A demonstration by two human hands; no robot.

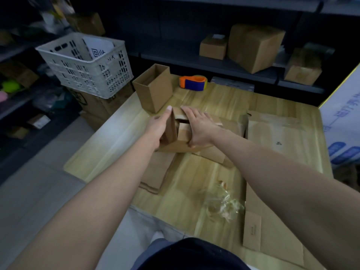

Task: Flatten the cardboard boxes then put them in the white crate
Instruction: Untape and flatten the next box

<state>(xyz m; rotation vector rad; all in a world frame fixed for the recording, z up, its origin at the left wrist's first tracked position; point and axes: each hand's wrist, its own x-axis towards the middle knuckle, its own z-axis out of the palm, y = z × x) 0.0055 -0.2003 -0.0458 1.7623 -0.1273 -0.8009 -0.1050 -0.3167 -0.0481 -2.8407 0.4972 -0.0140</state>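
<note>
A small cardboard box (182,142) with raised flaps stands in the middle of the wooden table (109,141). My left hand (158,125) lies flat against its left flap, fingers straight. My right hand (196,126) lies over its top flaps with fingers spread, the thumb hooked at the near side. Behind it stands an open upright cardboard box (155,90). Flattened cardboard (155,172) lies under the small box, and a larger flattened sheet (272,137) lies at the right. The white crate (85,65) sits off the table's far left corner on a brown carton, with a printed sheet inside.
An orange and blue tape dispenser (193,82) lies at the table's far edge. Crumpled clear tape (224,203) lies on the near right of the table. Closed boxes (255,45) sit on the dark shelf behind. A white printed carton (344,121) stands at the right.
</note>
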